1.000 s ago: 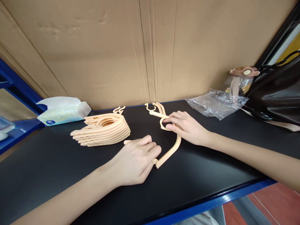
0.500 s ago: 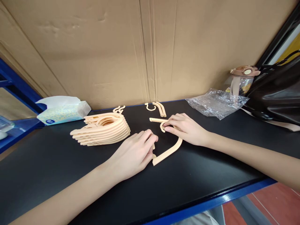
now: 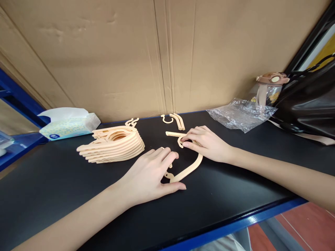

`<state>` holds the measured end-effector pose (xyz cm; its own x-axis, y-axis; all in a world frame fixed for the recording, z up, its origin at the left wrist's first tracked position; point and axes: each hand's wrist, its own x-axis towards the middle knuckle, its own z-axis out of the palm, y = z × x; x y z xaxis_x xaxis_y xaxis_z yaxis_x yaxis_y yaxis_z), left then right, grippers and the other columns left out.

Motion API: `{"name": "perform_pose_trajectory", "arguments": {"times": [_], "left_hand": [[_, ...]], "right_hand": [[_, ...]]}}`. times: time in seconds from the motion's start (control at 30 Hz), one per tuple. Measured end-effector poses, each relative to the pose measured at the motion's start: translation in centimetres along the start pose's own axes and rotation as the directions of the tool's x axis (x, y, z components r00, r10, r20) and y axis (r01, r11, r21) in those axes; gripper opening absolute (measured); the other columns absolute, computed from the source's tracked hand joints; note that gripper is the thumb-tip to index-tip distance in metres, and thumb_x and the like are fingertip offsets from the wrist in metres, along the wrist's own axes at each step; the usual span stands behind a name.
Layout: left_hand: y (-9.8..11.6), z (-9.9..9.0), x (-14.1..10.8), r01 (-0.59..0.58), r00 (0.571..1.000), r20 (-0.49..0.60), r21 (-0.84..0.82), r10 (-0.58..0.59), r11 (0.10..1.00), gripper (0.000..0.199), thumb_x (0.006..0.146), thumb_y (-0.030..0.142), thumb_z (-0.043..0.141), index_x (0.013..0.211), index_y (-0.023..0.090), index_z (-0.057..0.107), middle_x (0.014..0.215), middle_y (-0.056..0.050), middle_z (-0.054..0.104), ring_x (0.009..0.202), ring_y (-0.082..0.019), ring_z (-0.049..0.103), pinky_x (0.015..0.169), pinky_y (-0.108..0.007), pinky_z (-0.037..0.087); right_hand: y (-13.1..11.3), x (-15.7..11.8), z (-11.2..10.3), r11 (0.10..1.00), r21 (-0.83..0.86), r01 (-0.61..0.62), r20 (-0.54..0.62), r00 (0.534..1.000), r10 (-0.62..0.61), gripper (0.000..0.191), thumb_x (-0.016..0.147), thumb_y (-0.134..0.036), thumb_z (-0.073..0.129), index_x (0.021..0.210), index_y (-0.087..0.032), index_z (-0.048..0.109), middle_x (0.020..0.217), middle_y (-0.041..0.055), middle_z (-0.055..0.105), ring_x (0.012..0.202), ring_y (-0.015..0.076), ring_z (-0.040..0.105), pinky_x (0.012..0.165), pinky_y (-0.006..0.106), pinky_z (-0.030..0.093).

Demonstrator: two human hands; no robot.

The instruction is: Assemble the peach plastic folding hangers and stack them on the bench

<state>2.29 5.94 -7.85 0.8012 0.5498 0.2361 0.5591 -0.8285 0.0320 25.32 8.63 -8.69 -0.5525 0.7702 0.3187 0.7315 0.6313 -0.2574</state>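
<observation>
Cream plastic hanger parts lie on the black tabletop between my hands. My right hand [image 3: 208,143] is closed, thumb and fingers pinching a hanger [image 3: 188,170] by its curved hook end. One bent arm of that hanger runs down toward my left hand, and a straight cream piece [image 3: 175,134] sticks out beyond the right fingers. My left hand [image 3: 150,170] hovers palm down with its thumb spread away from the fingers. Beneath it, a small holed end piece [image 3: 168,175] shows beside the arm's tip; the rest is hidden under the palm.
To the left is a stack of cream hangers [image 3: 112,150], with small hooks [image 3: 131,122] behind it. A loose hook [image 3: 167,120] and hanger arms [image 3: 178,121] lie at the back. A tissue pack [image 3: 69,125], clear plastic bag [image 3: 240,115], bottle [image 3: 272,89] and dark bag [image 3: 309,104] stand around.
My left thumb has swung outward from the hanger parts, opening that hand and uncovering the holed end piece. My right hand keeps its pinch in nearly the same place.
</observation>
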Motion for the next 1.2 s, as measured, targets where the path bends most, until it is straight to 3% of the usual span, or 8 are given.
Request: {"name": "perform_pose_trajectory", "arguments": {"times": [0.3,0.57,0.73,0.83,0.97,1.2], "left_hand": [[0.2,0.0,0.0,-0.137,0.987,0.070,-0.068,0.142,0.988,0.014,0.090,0.026,0.049,0.101,0.018,0.049,0.095,-0.003,0.055,0.082,-0.017,0.053,0.070,-0.030,0.044],[0.3,-0.1,-0.1,-0.185,0.978,0.080,-0.068,0.191,0.980,0.016,0.092,0.016,0.040,0.102,0.018,0.052,0.099,-0.003,0.055,0.084,-0.015,0.054,0.075,-0.030,0.046],[0.2,0.3,-0.2,-0.067,0.997,0.008,-0.235,0.071,0.970,0.028,0.087,0.029,0.054,0.114,0.020,0.050,0.122,-0.003,0.051,0.104,-0.016,0.052,0.088,-0.028,0.046],[-0.1,0.5,-0.1,-0.009,1.000,-0.002,-0.230,0.009,0.973,0.038,0.090,0.036,0.049,0.125,0.020,0.046,0.134,-0.005,0.046,0.124,-0.018,0.041,0.103,-0.033,0.038],[-0.7,0.8,0.0,-0.015,0.996,0.081,-0.141,0.027,0.990,0.046,0.096,0.035,0.036,0.139,0.019,0.035,0.148,-0.005,0.033,0.139,-0.021,0.020,0.112,-0.042,0.027],[-0.8,0.8,-0.2,0.005,0.982,0.186,-0.142,0.022,0.990,0.054,0.097,0.044,0.030,0.144,0.017,0.025,0.152,-0.005,0.022,0.141,-0.021,0.016,0.113,-0.045,0.024]], "right_hand": [[0.3,0.0,0.3,0.999,-0.034,0.036,-0.031,0.999,-0.037,0.035,0.096,-0.042,0.037,0.103,-0.023,0.065,0.094,0.0032,0.064,0.092,0.0178,0.054,0.087,0.036,0.032],[0.4,0.1,0.5,0.998,-0.049,0.045,-0.022,0.999,-0.046,0.028,0.094,-0.039,0.043,0.102,-0.023,0.064,0.095,0.0018,0.063,0.093,0.0167,0.055,0.089,0.035,0.031],[0.4,0.1,0.5,0.998,-0.063,0.029,-0.045,0.998,-0.032,0.025,0.094,-0.035,0.044,0.100,-0.022,0.065,0.094,0.0009,0.064,0.095,0.0160,0.056,0.091,0.035,0.030],[0.4,0.0,0.5,0.997,-0.082,0.017,-0.055,0.998,-0.021,0.024,0.094,-0.034,0.045,0.098,-0.022,0.065,0.093,0.0005,0.064,0.095,0.0157,0.056,0.092,0.035,0.029],[0.4,0.0,0.6,0.995,-0.095,0.006,-0.073,0.997,-0.013,0.026,0.094,-0.036,0.044,0.097,-0.021,0.065,0.091,0.0011,0.065,0.093,0.0157,0.057,0.092,0.035,0.030],[0.2,0.0,0.5,0.981,-0.134,-0.142,-0.153,0.981,0.121,0.022,0.092,-0.032,0.047,0.091,-0.022,0.066,0.088,0.0010,0.065,0.088,0.0167,0.058,0.086,0.035,0.032]]}}
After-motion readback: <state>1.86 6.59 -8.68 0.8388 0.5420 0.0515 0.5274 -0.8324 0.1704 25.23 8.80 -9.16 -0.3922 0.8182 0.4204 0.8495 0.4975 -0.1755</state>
